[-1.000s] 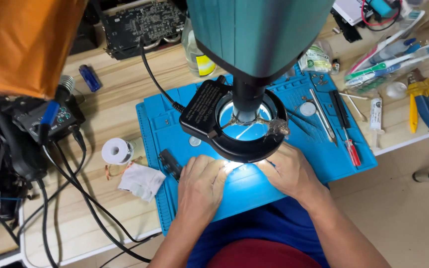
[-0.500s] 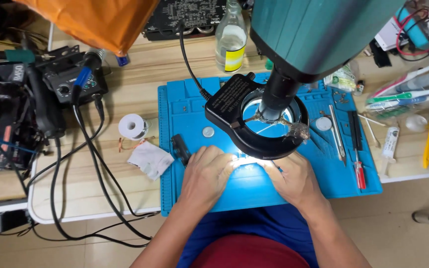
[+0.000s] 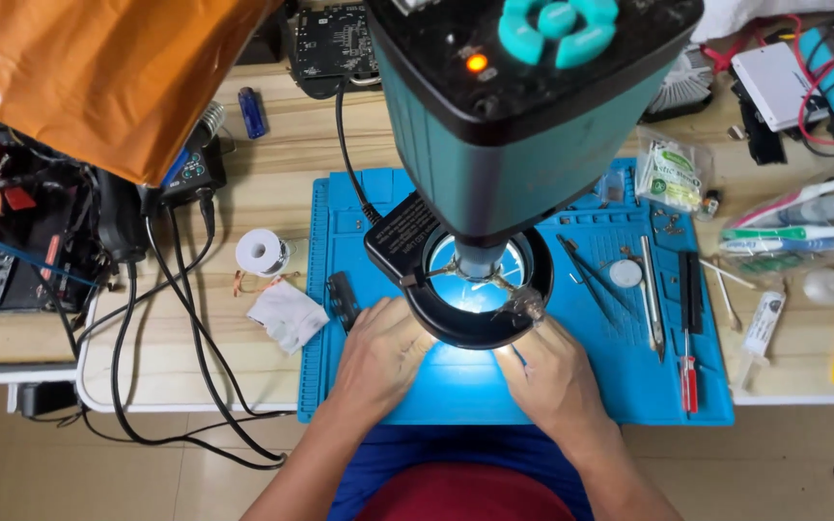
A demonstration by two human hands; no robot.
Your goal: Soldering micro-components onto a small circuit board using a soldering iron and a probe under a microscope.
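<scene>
Pale wooden workbench (image 3: pixel 272 183) fills the view, crowded with tools and black cables. On it lies a bright blue rubber work mat (image 3: pixel 571 386), which keeps small parts from rolling away. Above the mat stands a large teal microscope head (image 3: pixel 523 106) with a black ring light (image 3: pixel 480 289) under it, so the lit spot falls just where you work. An orange sheet (image 3: pixel 98 77) hangs over the upper left corner.

Your left hand (image 3: pixel 378 352) and your right hand (image 3: pixel 552 371) rest on the mat, on either side of the bright spot, probably to stay steady under the lens. The fingers of both hands curl inward under the ring light. Whatever they work on sits in that lit spot, hidden by the ring, so I cannot tell if either hand grips something or only touches it.

To the right of your right hand lie metal tweezers (image 3: pixel 651 289) and a red-handled screwdriver (image 3: pixel 690 357), side by side and near. To the left, off the mat, you see a crumpled white tissue (image 3: pixel 287 314) and a white roll of solder wire (image 3: pixel 263 253).
</scene>
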